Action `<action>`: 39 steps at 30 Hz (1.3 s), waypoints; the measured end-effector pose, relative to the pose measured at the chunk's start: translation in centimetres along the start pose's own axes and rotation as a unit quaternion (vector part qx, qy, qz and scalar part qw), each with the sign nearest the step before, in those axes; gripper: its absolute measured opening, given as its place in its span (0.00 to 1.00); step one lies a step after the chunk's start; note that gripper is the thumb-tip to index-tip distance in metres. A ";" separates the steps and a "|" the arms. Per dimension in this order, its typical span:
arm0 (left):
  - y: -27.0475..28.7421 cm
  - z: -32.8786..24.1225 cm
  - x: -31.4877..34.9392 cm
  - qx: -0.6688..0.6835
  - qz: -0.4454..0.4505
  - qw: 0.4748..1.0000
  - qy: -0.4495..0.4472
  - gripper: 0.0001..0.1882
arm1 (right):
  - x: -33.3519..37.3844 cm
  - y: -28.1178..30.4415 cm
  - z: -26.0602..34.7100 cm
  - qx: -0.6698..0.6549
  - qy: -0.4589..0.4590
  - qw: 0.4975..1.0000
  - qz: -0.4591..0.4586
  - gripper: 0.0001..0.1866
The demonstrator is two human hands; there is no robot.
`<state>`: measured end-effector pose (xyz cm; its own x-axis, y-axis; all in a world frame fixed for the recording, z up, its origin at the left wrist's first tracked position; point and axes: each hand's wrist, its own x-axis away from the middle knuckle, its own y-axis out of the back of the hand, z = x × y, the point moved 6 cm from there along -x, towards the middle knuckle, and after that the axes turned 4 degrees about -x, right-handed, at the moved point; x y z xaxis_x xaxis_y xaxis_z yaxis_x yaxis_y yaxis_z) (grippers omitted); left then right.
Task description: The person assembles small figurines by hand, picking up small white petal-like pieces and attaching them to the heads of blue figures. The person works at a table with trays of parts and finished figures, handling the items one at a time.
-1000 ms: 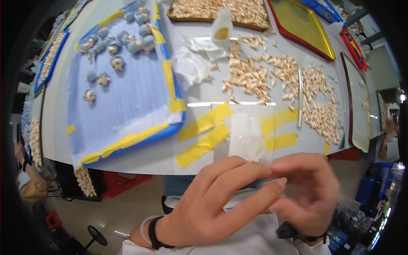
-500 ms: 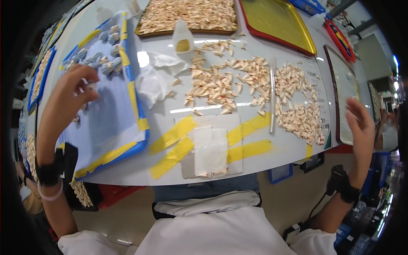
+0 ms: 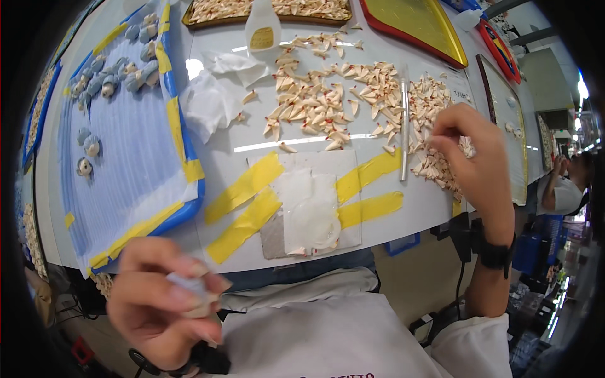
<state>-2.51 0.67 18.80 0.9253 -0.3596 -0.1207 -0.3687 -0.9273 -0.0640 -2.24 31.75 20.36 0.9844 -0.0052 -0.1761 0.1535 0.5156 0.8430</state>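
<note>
Fingers of the right hand (image 3: 476, 157) bend narrowly over the pile of cream pointed pieces (image 3: 432, 97) on the far right, but I cannot tell whether a piece is pinched between them. The left hand (image 3: 154, 302) has its fingertips closed around a blurred blue-and-cream figurine (image 3: 192, 286), near the body and just off the front edge of the table. The figurine therefore lies well to the left of the right hand and nearer the body; its longer line seems to slant, blue end up and left, cream end down and right. Between the hands sits one white sheet (image 3: 302, 195) with a wet-looking patch; the left hand is nearer the patch's front corner. Counted: two hands, one held figurine, two loose piles, divided by one slim rod (image 3: 404, 126), with the second pile (image 3: 315, 104) on its left, four yellow tape strips (image 3: 368, 211) around the sheet, one white bottle (image 3: 262, 31) and one blue-rimmed tray (image 3: 138, 157). On that tray, two figurines (image 3: 92, 146) stand apart at the near end; the rest crowd too closely to count, as do the pointed pieces.
</note>
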 end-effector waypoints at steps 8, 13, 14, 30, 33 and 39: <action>-4.1 3.9 1.3 0.188 0.047 0.977 0.091 0.15 | 3.1 0.5 4.3 -0.277 -0.094 0.954 -0.062 0.04; -3.2 4.1 1.4 0.024 0.080 0.996 -0.004 0.20 | 2.9 0.7 0.4 -0.112 -0.155 0.974 -0.119 0.02; -3.0 4.2 1.6 0.025 0.076 0.997 0.013 0.20 | 2.9 0.9 -0.2 -0.108 -0.163 0.973 -0.119 0.02; -2.8 4.6 2.0 0.086 0.003 0.996 0.024 0.20 | 2.4 -1.5 8.4 -0.234 -0.089 0.965 -0.074 0.07; -2.8 4.5 1.3 0.048 0.043 0.997 -0.046 0.20 | 2.1 -2.8 9.6 -0.242 -0.052 0.969 -0.017 0.08; -2.0 4.7 1.8 0.061 0.045 0.997 -0.030 0.20 | 1.5 -3.6 10.0 -0.178 -0.038 0.982 0.058 0.07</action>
<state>-0.47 2.38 14.08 0.8823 -0.4309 -0.1895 -0.4616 -0.8708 -0.1691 -0.47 21.31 22.20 0.9991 0.0144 -0.0391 0.0131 0.7833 0.6215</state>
